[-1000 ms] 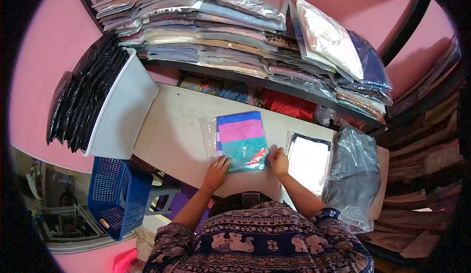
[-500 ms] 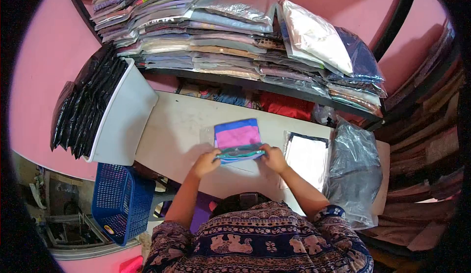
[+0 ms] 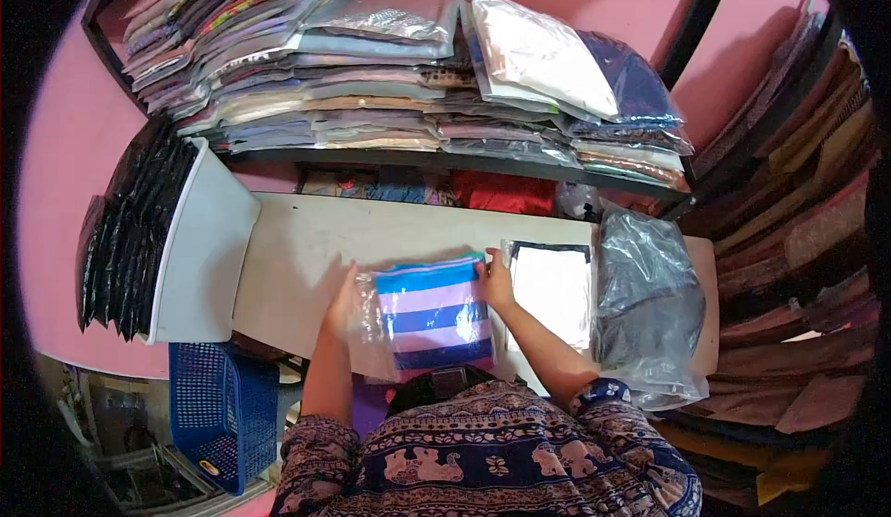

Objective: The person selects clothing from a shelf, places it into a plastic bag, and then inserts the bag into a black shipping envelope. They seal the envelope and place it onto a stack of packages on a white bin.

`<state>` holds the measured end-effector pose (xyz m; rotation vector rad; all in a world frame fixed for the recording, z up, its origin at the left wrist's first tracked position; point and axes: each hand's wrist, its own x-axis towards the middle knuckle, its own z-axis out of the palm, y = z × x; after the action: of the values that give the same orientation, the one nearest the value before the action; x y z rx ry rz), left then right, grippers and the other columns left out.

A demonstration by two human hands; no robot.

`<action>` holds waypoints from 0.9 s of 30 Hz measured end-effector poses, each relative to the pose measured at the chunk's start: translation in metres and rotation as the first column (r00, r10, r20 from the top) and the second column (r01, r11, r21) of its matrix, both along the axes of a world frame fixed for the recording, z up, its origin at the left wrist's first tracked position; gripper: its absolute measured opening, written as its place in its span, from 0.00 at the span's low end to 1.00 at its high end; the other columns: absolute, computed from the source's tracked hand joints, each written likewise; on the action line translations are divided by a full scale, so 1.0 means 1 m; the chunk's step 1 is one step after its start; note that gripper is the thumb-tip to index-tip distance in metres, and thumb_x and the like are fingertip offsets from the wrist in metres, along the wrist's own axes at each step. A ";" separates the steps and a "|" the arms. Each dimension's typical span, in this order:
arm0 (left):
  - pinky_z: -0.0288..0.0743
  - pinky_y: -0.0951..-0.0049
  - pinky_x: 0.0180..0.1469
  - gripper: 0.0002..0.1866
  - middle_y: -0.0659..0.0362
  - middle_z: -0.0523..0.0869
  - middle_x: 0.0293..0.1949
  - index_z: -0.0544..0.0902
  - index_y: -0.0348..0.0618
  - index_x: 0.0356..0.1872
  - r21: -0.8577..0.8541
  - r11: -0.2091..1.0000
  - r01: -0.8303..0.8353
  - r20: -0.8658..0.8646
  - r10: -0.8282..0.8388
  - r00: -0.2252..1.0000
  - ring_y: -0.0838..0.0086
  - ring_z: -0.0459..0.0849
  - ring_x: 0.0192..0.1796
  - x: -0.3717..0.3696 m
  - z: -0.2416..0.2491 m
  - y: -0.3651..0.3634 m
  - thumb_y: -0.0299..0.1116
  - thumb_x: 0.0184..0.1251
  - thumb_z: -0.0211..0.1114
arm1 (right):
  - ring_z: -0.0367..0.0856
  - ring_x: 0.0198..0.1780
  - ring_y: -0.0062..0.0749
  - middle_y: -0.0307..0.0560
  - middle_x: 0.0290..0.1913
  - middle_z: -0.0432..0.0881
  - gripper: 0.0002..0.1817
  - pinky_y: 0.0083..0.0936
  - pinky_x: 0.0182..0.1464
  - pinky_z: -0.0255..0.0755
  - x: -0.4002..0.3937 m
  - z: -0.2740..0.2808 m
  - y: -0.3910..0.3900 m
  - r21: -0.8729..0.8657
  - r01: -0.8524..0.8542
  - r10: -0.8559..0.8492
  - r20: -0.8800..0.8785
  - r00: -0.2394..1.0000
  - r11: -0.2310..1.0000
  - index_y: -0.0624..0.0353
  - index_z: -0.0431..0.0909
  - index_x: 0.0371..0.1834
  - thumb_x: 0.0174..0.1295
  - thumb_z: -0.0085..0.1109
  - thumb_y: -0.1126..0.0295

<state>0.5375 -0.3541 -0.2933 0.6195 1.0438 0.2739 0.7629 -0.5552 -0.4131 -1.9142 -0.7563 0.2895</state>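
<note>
A folded cloth with blue, turquoise and lilac stripes in a clear plastic bag is tilted up over the near part of the table. My right hand pinches its upper right corner, thumb on the front. Beside the loose plastic at the bag's left end is my left hand, blurred, its fingers pointing up; whether it grips the plastic I cannot tell. Just right of my right hand lies a white bagged item with a black border.
A grey bagged bundle lies at the table's right end. On the left, a white bin holds black plastic packets, with a blue basket below. Bagged clothes are stacked on the shelf behind; fabrics line the right side.
The bagged cloth has been tipped up, its striped face now showing instead of the pink and blue one. My left hand has moved to the bag's left end. The camera view has shifted slightly.
</note>
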 end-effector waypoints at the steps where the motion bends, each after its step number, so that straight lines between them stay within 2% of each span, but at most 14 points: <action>1: 0.75 0.68 0.48 0.20 0.58 0.80 0.48 0.73 0.43 0.55 0.072 0.992 0.099 0.004 -0.100 0.995 0.70 0.80 0.47 -0.016 -0.055 0.010 0.40 0.66 0.60 | 0.79 0.39 0.54 0.59 0.39 0.79 0.19 0.38 0.41 0.73 0.007 -0.025 -0.008 -0.061 0.045 -0.041 0.071 0.997 0.997 0.61 0.65 0.54 0.62 0.55 0.71; 2: 0.74 0.70 0.47 0.20 0.59 0.80 0.48 0.73 0.43 0.55 0.149 0.969 0.195 0.002 -0.197 0.980 0.71 0.80 0.46 -0.045 -0.120 -0.006 0.39 0.66 0.61 | 0.77 0.44 0.55 0.60 0.44 0.76 0.24 0.42 0.44 0.72 0.011 -0.015 -0.024 -0.119 0.087 -0.071 0.129 0.989 0.989 0.61 0.65 0.57 0.58 0.59 0.68; 3: 0.74 0.70 0.47 0.20 0.59 0.80 0.48 0.73 0.43 0.55 0.156 0.968 0.197 0.005 -0.200 0.980 0.71 0.80 0.46 -0.047 -0.139 -0.011 0.39 0.66 0.61 | 0.77 0.45 0.55 0.59 0.45 0.75 0.25 0.43 0.45 0.73 0.015 -0.001 -0.040 -0.196 0.148 -0.101 0.230 0.968 0.969 0.61 0.66 0.56 0.56 0.61 0.67; 5: 0.74 0.74 0.43 0.17 0.60 0.81 0.43 0.76 0.41 0.51 0.607 0.773 0.185 -0.093 -0.163 0.982 0.74 0.80 0.41 -0.043 -0.159 -0.027 0.34 0.63 0.64 | 0.76 0.46 0.54 0.59 0.46 0.73 0.25 0.44 0.45 0.73 0.022 0.015 -0.063 -0.269 0.213 -0.118 0.330 0.937 0.939 0.61 0.66 0.55 0.54 0.62 0.66; 7: 0.72 0.77 0.40 0.13 0.63 0.81 0.38 0.78 0.41 0.46 0.603 0.783 0.155 -0.068 -0.143 0.987 0.77 0.79 0.38 -0.037 -0.155 -0.038 0.31 0.60 0.65 | 0.78 0.42 0.53 0.56 0.44 0.74 0.28 0.45 0.43 0.74 0.020 0.012 -0.084 -0.477 0.190 -0.083 0.236 0.968 0.858 0.59 0.67 0.52 0.48 0.65 0.65; 9: 0.69 0.80 0.35 0.09 0.67 0.81 0.30 0.82 0.40 0.39 0.616 0.767 0.177 -0.143 -0.112 0.983 0.82 0.77 0.32 -0.033 -0.157 -0.040 0.29 0.58 0.66 | 0.78 0.40 0.52 0.55 0.42 0.76 0.27 0.43 0.42 0.74 0.026 -0.002 -0.086 -0.479 0.147 -0.033 0.238 0.971 0.866 0.60 0.68 0.49 0.46 0.66 0.66; 14: 0.69 0.80 0.33 0.07 0.67 0.81 0.28 0.83 0.39 0.37 0.664 0.726 0.180 -0.205 -0.055 0.977 0.83 0.75 0.29 -0.027 -0.155 -0.044 0.29 0.58 0.66 | 0.81 0.33 0.45 0.51 0.31 0.81 0.21 0.36 0.35 0.75 0.049 -0.007 -0.076 -0.373 0.042 0.041 0.214 0.976 0.927 0.62 0.73 0.41 0.43 0.67 0.68; 18: 0.68 0.81 0.32 0.09 0.65 0.82 0.29 0.83 0.39 0.38 0.675 0.725 0.135 -0.144 -0.051 0.988 0.83 0.76 0.29 -0.030 -0.162 -0.043 0.32 0.58 0.66 | 0.81 0.26 0.31 0.48 0.25 0.81 0.18 0.27 0.30 0.75 -0.002 0.042 -0.037 -0.238 -0.236 0.229 -0.057 0.972 0.942 0.65 0.75 0.41 0.46 0.65 0.70; 19: 0.69 0.79 0.32 0.11 0.64 0.82 0.29 0.84 0.39 0.38 0.692 0.653 0.307 -0.344 -0.075 0.936 0.81 0.76 0.29 -0.033 -0.171 -0.037 0.36 0.61 0.65 | 0.82 0.28 0.30 0.49 0.30 0.82 0.23 0.27 0.29 0.75 -0.021 0.050 -0.027 -0.064 -0.385 0.344 -0.332 0.878 0.921 0.68 0.73 0.47 0.48 0.66 0.69; 20: 0.69 0.79 0.32 0.11 0.64 0.82 0.29 0.84 0.39 0.38 0.692 0.655 0.304 -0.342 -0.074 0.937 0.81 0.76 0.29 -0.031 -0.163 -0.038 0.36 0.61 0.65 | 0.82 0.30 0.29 0.52 0.40 0.79 0.29 0.24 0.30 0.76 -0.042 0.063 -0.020 0.179 -0.388 0.415 -0.590 0.693 0.904 0.70 0.70 0.52 0.49 0.68 0.67; 23: 0.72 0.76 0.36 0.15 0.62 0.83 0.31 0.83 0.38 0.41 0.594 0.737 0.323 -0.362 -0.113 0.925 0.78 0.78 0.31 -0.027 -0.142 -0.040 0.39 0.63 0.63 | 0.79 0.44 0.41 0.57 0.50 0.74 0.29 0.32 0.44 0.74 -0.063 0.053 -0.012 0.010 -0.320 0.314 -0.213 0.925 0.947 0.66 0.69 0.55 0.51 0.67 0.65; 25: 0.75 0.73 0.40 0.17 0.59 0.84 0.36 0.81 0.36 0.45 0.404 0.912 -0.072 0.034 0.063 0.997 0.75 0.81 0.36 -0.024 -0.154 -0.035 0.39 0.64 0.62 | 0.71 0.52 0.53 0.58 0.52 0.72 0.28 0.41 0.55 0.68 -0.053 0.064 -0.027 -0.218 -0.160 0.165 0.008 0.986 0.963 0.63 0.69 0.55 0.51 0.64 0.66; 26: 0.75 0.73 0.40 0.17 0.59 0.84 0.36 0.81 0.36 0.45 0.404 0.912 -0.067 0.033 0.059 0.998 0.75 0.81 0.36 -0.025 -0.153 -0.037 0.39 0.64 0.62 | 0.73 0.48 0.55 0.59 0.47 0.73 0.29 0.43 0.52 0.70 -0.045 0.052 -0.038 -0.360 -0.029 0.115 0.218 0.969 0.932 0.60 0.67 0.55 0.49 0.66 0.64; 27: 0.75 0.73 0.42 0.17 0.58 0.84 0.38 0.80 0.35 0.46 0.318 0.946 -0.061 0.135 0.018 0.991 0.73 0.82 0.38 -0.024 -0.134 -0.043 0.39 0.63 0.63 | 0.74 0.48 0.56 0.60 0.47 0.74 0.30 0.44 0.50 0.70 -0.041 0.045 -0.049 -0.406 -0.052 0.103 0.106 0.989 0.912 0.59 0.66 0.55 0.48 0.66 0.63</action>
<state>0.5137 -0.3969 -0.4273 0.8631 0.8922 0.5206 0.7214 -0.6042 -0.3677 -2.3118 -0.9117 0.4019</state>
